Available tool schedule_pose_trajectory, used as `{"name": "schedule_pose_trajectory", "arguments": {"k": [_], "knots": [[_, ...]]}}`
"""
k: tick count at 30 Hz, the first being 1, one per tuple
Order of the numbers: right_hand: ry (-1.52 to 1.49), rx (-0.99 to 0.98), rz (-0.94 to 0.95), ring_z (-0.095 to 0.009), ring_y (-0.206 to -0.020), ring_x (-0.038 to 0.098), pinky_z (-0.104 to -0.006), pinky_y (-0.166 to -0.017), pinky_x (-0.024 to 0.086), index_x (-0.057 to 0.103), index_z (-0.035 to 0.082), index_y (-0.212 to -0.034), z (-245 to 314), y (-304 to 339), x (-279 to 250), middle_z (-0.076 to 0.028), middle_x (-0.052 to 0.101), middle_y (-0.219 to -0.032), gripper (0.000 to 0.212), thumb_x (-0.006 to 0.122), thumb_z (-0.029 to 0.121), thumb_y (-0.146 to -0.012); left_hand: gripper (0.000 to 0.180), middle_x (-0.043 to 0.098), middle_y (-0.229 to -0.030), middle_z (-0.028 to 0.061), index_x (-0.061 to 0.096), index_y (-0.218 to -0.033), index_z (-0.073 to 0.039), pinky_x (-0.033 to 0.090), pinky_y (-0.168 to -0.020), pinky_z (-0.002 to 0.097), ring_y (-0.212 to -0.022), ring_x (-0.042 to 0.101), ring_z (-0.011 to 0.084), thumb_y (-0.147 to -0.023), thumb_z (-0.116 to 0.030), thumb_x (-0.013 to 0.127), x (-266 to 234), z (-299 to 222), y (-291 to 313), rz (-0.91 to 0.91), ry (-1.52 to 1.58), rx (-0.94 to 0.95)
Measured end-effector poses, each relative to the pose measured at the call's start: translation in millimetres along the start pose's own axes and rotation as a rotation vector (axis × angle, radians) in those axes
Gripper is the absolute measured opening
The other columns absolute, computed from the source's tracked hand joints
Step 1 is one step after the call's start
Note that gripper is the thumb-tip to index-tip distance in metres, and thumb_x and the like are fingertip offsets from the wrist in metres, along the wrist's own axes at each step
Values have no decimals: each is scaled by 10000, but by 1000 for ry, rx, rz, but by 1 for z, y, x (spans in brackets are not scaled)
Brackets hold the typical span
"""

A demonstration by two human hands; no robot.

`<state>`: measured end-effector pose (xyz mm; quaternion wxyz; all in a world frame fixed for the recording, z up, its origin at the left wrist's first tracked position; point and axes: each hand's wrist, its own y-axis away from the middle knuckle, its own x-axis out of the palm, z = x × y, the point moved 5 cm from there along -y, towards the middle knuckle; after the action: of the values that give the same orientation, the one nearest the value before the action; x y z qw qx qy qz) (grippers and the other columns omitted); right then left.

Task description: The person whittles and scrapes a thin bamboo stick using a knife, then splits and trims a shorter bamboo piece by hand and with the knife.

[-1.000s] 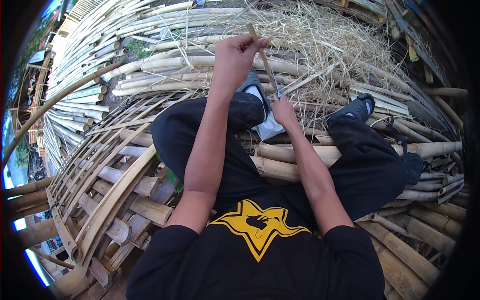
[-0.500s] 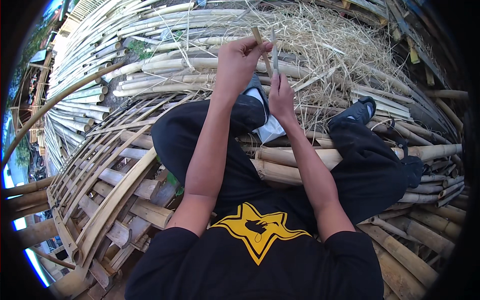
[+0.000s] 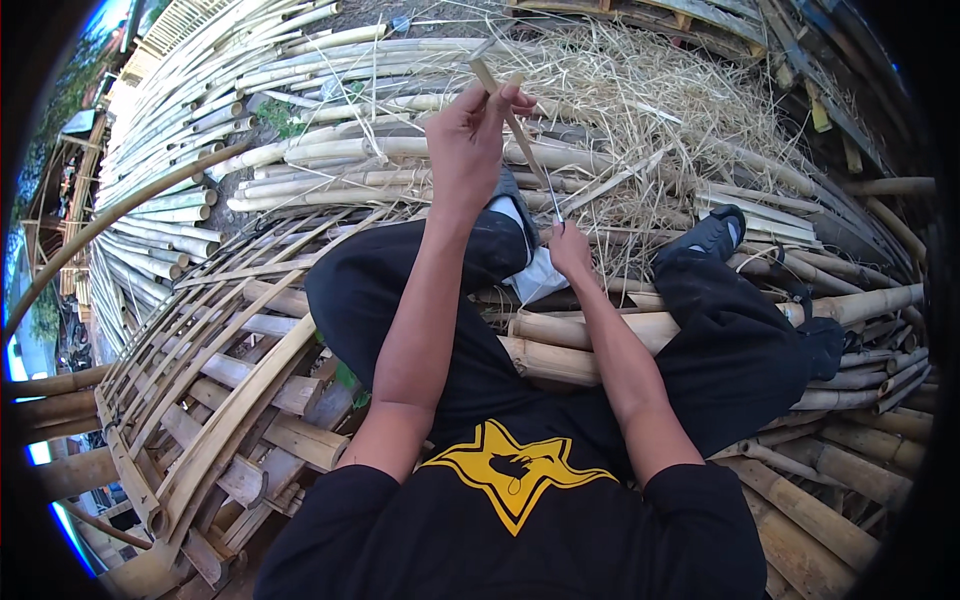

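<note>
My left hand (image 3: 468, 135) is raised in front of me, its fingers closed round a thin bamboo strip (image 3: 484, 74). The strip slants down to the right, out of the fist and toward my other hand. My right hand (image 3: 570, 248) is lower and nearer to my body, wrapped round the handle of a knife, which the fingers hide. Its narrow blade (image 3: 557, 206) points up and to the left, at the lower end of the strip. Whether blade and strip touch there, I cannot tell.
Pale shavings (image 3: 640, 90) lie heaped beyond my hands. Long bamboo poles (image 3: 360, 150) are spread ahead and to the left. A woven bamboo frame (image 3: 250, 390) stands at my left side. Thick bamboo poles (image 3: 550, 360) lie between my legs; a white bag (image 3: 538, 277) is by my foot.
My right hand has drawn the knife down toward my body, away from my left hand. The left hand has shifted slightly left, and the strip now tilts more.
</note>
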<state>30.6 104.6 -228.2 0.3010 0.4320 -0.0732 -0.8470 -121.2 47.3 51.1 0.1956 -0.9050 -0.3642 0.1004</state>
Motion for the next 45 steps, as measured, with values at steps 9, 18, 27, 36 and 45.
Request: {"name": "schedule_pose_trajectory", "arguments": {"k": [9, 18, 27, 36, 45], "knots": [[-22, -185, -130, -508, -824, 584, -591, -739, 429, 522, 10, -958, 45, 27, -28, -314, 614, -818, 385, 341, 349, -984, 458, 556, -597, 86, 509, -790, 4, 485, -525, 284, -509, 572, 166, -1015, -371, 373, -23, -57, 4, -199, 303, 307], [83, 24, -191, -398, -805, 641, -491, -702, 496, 569, 2, -1039, -21, 0, -24, -245, 647, -868, 443, 383, 399, -972, 596, 303, -484, -7, 469, -673, -103, 221, -335, 215, -379, 271, 100, -946, -597, 281, -127, -169, 30, -473, 337, 607], [-1487, 219, 495, -38, -374, 242, -215, -381, 212, 540, 64, -958, 90, 26, -45, 56, 303, -534, 562, 509, 619, -878, 496, 285, -506, -13, 447, -724, -106, 258, -435, 247, -446, 275, 102, -960, -537, 382, -118, -85, 9, -671, 454, 213], [-1789, 128, 184, -67, -389, 283, -232, -395, 263, 446, 140, -769, 87, 12, -107, 35, 404, -580, 275, 550, 311, -957, 464, 480, -752, 86, 472, -909, -35, 466, -690, 323, -640, 481, 187, -982, -486, 392, -112, -49, 0, -613, 592, 37], [-1704, -114, -225, -73, -409, 321, -250, -398, 279, 433, 123, -736, 79, 20, -192, 20, 423, -610, 337, 575, 351, -940, 891, 207, -1363, 276, 51, -1432, 93, 367, -986, 456, -1300, 270, 362, -907, -384, 590, -102, -98, 14, -733, -653, 160]]}}
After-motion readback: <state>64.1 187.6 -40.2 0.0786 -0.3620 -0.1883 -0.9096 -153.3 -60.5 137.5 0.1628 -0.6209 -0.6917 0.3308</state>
